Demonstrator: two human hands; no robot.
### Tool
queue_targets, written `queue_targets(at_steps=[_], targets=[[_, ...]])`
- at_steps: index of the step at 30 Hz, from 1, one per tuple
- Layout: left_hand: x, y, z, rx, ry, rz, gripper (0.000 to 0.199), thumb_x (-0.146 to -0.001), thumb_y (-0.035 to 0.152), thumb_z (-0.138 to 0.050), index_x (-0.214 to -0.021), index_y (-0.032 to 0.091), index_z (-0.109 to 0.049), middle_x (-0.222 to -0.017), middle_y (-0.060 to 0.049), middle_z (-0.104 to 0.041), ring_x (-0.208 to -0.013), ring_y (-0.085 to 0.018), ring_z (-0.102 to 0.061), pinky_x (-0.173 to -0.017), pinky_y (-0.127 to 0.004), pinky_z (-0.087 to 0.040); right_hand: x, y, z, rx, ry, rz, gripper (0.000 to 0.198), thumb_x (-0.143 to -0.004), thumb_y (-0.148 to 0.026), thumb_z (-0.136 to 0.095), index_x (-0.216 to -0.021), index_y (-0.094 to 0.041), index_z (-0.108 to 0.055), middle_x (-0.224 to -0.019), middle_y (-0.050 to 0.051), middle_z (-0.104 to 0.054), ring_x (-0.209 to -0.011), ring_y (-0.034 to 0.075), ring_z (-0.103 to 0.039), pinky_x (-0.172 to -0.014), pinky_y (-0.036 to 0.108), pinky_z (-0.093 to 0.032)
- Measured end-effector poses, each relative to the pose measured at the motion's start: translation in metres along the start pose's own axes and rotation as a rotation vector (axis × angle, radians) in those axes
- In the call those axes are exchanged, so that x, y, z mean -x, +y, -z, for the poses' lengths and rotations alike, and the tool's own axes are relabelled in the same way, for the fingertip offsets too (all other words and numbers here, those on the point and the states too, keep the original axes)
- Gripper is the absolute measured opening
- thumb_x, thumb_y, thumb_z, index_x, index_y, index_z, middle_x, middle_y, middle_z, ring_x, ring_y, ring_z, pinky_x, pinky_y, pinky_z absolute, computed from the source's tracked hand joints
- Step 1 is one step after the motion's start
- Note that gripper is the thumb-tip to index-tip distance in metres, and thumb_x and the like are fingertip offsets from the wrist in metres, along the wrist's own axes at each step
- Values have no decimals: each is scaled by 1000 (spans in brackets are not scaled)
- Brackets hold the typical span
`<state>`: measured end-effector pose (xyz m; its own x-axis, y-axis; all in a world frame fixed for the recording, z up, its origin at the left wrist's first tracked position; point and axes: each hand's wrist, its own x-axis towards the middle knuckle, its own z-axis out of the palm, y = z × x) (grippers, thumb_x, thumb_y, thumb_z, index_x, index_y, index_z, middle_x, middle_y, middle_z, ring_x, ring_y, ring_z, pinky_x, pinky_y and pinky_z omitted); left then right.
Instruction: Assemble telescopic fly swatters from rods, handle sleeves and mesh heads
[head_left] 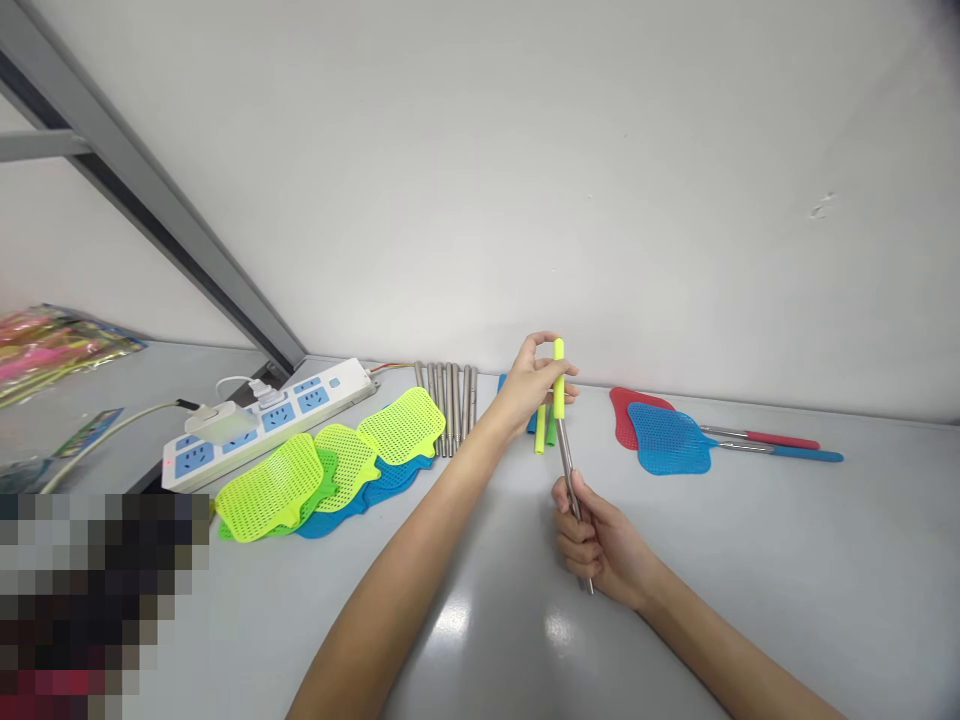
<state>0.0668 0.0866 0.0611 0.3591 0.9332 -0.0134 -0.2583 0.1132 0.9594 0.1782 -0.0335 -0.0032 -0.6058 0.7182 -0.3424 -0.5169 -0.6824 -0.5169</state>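
Gripping a metal rod (565, 444), long axis steep and tipped slightly left at top, low in the fingers of the nearer right hand (604, 545). Clasping a yellow sleeve (559, 402), in line at the rod's upper end, with the left hand's (529, 388) fingers. Poised above a grey counter (825, 570), between mesh heads (270, 487) and two swatters (671, 442), before a pale wall (525, 180).

Head camera is facing forward and down over the nearby tabletop (502, 560) and wall (570, 200); pixelation is possibly obscuring lower-left detail.
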Motion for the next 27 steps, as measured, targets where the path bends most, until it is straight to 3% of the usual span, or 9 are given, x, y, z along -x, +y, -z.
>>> queue_targets(at_steps=[8, 14, 21, 27], targets=[[0, 1, -6, 235, 45, 14, 17, -75, 31, -48, -85, 25, -35, -56, 7, -43, -39, -6, -44, -40, -17, -36, 1, 2, -4, 99, -16, -1, 33, -79, -49, -35, -67, -19, -41, -47, -9, -15, -36, 3, -7, -32, 15, -8], [0, 2, -10, 447, 62, -18, 19, -76, 38, -45, -72, 21, -36, -50, 8, -35, -33, -2, -33, -34, -13, -24, 1, 1, -5, 109, 7, 10, 33, -78, -50, -36, -67, -19, -41, -47, -9, -15, -36, 3, -7, -32, 15, -7], [1, -6, -17, 500, 58, 187, 19, -78, 30, -38, -63, 18, -36, -44, 8, -27, -29, -3, -24, -30, -15, -17, 1, 0, -1, 47, -12, 17, 32, -80, -48, -34, -68, -19, -40, -47, -8, -15, -36, 3, -8, -32, 14, -8], [1, -11, -21, 519, 42, 251, 18, -74, 25, -36, -58, 18, -33, -41, 8, -23, -28, -4, -22, -29, -16, -15, 0, 0, -2, 31, 17, 14, 33, -77, -51, -38, -67, -19, -39, -46, -9, -15, -36, 3, -7, -32, 15, -7]])
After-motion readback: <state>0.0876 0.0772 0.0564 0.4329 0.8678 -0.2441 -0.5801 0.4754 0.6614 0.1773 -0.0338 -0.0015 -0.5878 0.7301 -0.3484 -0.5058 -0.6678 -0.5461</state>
